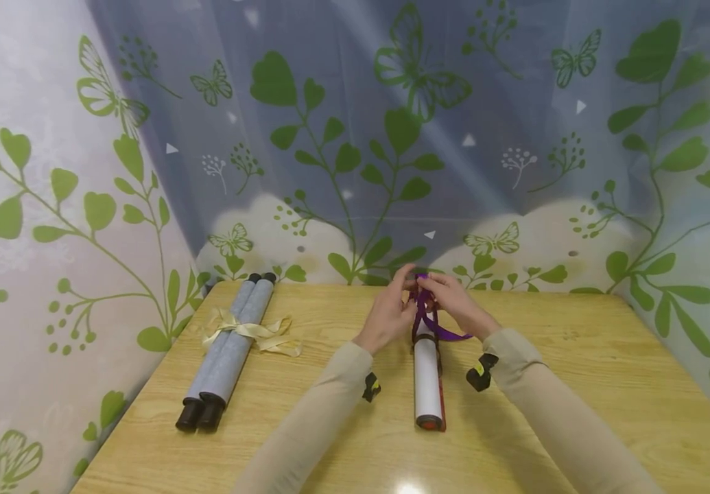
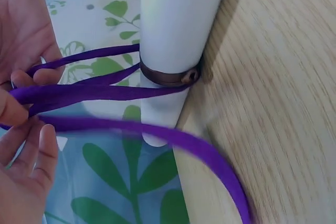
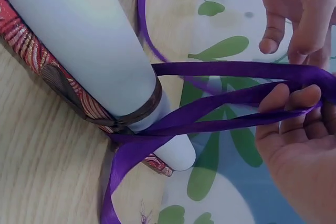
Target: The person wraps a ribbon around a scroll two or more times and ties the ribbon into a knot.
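A white roll (image 1: 427, 381) lies lengthwise on the table, with a red-and-gold patterned strip (image 3: 23, 32) along its right side. Around its far part goes a thin brown band (image 3: 144, 109). Purple ribbon (image 2: 110, 93) runs from beside this band in several strands up to both hands. My left hand (image 1: 390, 312) pinches the ribbon just left of the roll's far end. From the right, my right hand (image 1: 458, 303) grips the ribbon too, fingertips close to those of the left. One loose ribbon tail (image 1: 453, 336) curves out to the right, under the right hand.
On the left of the wooden table (image 1: 342, 315) lie two grey-blue scrolls (image 1: 231, 346) with black end knobs, side by side. A cream ribbon (image 1: 258, 331) ties them in a bow. Behind the table hangs a leaf-and-butterfly curtain (image 1: 355, 171).
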A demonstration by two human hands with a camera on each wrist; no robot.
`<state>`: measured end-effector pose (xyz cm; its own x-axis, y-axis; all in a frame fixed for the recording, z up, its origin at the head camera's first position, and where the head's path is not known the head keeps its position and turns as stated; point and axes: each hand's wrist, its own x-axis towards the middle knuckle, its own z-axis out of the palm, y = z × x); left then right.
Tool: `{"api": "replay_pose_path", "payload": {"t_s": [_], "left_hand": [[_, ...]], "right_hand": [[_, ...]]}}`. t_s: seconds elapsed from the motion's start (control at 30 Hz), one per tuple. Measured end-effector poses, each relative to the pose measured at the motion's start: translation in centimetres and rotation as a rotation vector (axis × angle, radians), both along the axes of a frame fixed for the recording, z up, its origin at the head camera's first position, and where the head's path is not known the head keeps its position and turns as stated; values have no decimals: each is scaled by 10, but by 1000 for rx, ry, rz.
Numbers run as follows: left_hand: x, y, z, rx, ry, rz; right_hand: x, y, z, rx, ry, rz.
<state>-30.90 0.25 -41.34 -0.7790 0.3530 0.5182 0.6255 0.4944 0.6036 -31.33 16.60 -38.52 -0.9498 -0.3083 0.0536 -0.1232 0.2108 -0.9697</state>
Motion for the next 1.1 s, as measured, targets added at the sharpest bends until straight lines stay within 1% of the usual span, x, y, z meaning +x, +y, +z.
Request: {"api": "replay_pose_path", "payload": {"t_s": [0.1,0.27,0.37,0.5,0.57,0.63,0.7,0.77,0.83,0.97,1.03,1.1], "left_hand": [[-1,1,-1,27,-38,-19],[-3,2,-2,41,-14,2],[-2,2,-1,97,-39,10],[0,2,1,216,-123,22],[1,2,2,281,-164,18],[2,2,3,333,-197,3],[3,3,3,361,-214,-11],[4,3,2,358,-225,-25],[4,2,1,348,-236,-55],[3,2,-3,305,-241,-98],[3,1,-5,288,-253,-99],[3,1,-6,261,-268,-85]], "right_hand": [[1,0,4,-4,4,10],[1,-1,6,-11,1,26],[0,1,4,-23,-2,18],[-2,3,0,-38,-10,-51],[-2,3,-1,-51,-16,-96],[-2,3,-3,-65,-20,-132],[-2,3,-4,-80,-20,-154],[-2,3,-4,-93,-21,-167],[-2,4,-5,-103,-21,-168],[-2,5,-5,-145,-39,-167],[-3,6,-6,-178,-52,-163],[-4,6,-7,-201,-62,-151]]}}
